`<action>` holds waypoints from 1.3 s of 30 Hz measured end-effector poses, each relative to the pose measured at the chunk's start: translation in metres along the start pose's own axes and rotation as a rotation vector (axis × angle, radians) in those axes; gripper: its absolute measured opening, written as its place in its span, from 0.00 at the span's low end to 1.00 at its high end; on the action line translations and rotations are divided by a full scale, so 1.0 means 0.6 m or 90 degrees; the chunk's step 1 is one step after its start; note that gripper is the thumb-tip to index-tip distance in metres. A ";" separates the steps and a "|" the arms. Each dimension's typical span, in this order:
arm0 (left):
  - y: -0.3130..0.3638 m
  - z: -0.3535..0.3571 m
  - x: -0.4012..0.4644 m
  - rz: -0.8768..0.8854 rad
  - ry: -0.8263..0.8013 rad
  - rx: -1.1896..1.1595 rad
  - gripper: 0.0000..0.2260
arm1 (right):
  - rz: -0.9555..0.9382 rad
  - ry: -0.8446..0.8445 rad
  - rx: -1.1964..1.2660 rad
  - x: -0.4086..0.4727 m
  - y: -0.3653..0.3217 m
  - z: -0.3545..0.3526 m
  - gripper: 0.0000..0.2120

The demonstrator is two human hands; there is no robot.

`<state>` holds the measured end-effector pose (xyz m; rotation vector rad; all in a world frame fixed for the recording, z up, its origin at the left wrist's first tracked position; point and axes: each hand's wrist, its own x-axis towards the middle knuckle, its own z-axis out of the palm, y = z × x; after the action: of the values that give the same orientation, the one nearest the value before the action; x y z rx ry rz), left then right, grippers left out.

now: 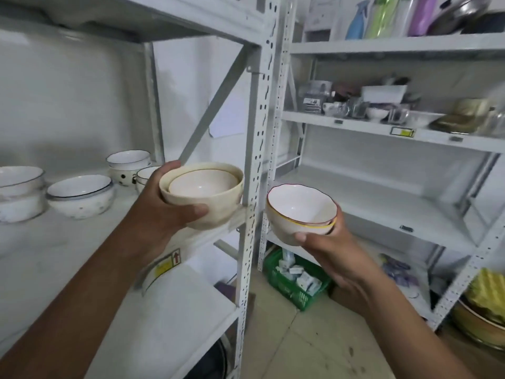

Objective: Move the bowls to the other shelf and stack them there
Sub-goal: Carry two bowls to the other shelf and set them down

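My left hand grips a cream bowl with a smaller pale bowl nested inside it, held in the air in front of the left shelf's corner post. My right hand holds a white bowl with a red rim, nested in a second bowl with a yellow rim, in front of the right shelf unit. Several white bowls with dark rims stand on the left shelf. The middle board of the right shelf lies bare behind my right hand.
A perforated white post stands between the two hands. The right unit's upper shelves carry small bowls, boxes, bottles and a metal lid. A green basket of packets sits on the floor. A yellow item rests in a bowl at lower right.
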<state>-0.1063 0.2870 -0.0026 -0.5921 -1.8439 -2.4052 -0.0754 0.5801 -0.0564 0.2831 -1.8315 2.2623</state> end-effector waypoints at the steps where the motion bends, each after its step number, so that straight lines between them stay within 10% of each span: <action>1: -0.007 0.019 0.009 -0.001 -0.008 0.002 0.60 | -0.003 0.011 -0.006 -0.004 -0.003 -0.020 0.44; 39: -0.360 0.537 0.512 -0.091 -0.264 -0.118 0.51 | -0.027 0.330 -0.130 0.206 -0.010 -0.558 0.47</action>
<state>-0.3633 0.7089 -0.0309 -1.0821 -1.8644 -2.7341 -0.1966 0.9147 -0.0847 -0.2728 -1.7250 1.8646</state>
